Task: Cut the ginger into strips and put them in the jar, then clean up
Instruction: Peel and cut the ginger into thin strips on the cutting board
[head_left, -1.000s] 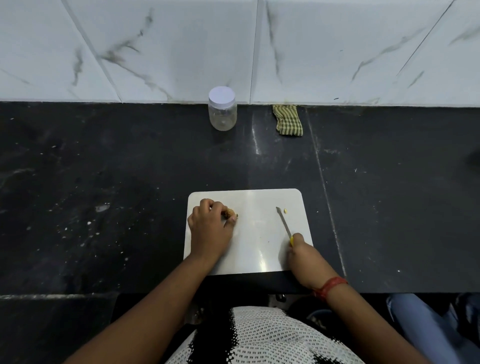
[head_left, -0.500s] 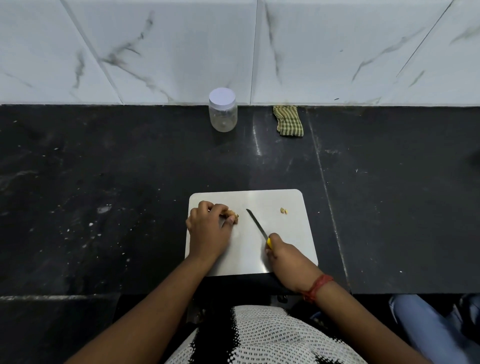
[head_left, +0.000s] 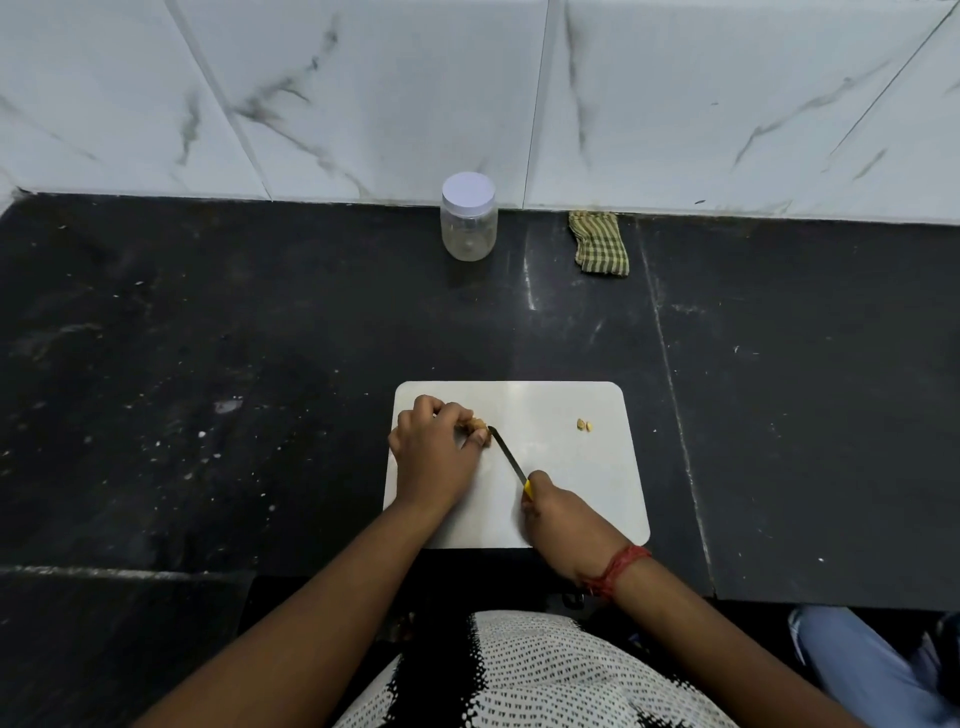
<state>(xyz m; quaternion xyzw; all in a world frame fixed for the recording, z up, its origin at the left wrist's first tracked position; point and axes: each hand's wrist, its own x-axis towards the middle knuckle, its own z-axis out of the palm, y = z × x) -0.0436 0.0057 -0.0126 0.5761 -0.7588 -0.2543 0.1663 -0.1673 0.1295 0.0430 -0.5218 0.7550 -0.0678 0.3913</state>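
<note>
The left hand (head_left: 434, 447) pins the one ginger (head_left: 479, 427) piece on the left of the single cutting board (head_left: 571, 499), seemingly to steady it, while the right hand (head_left: 558, 512) grips one knife (head_left: 509, 460) whose tip meets the ginger. Two cut bits (head_left: 584, 425) lie at the board's right; one lidded jar (head_left: 468, 217) and one cloth (head_left: 598, 242) wait at the table's (head_left: 208, 364) far edge, likely kept away from the cutting.

- Left hand (head_left: 434, 447): fingers curled, pinching ginger (head_left: 479, 427), forearm reaching forward.
- Right hand (head_left: 563, 517): fist closed round knife (head_left: 511, 462) handle, red thread at the wrist.
</note>
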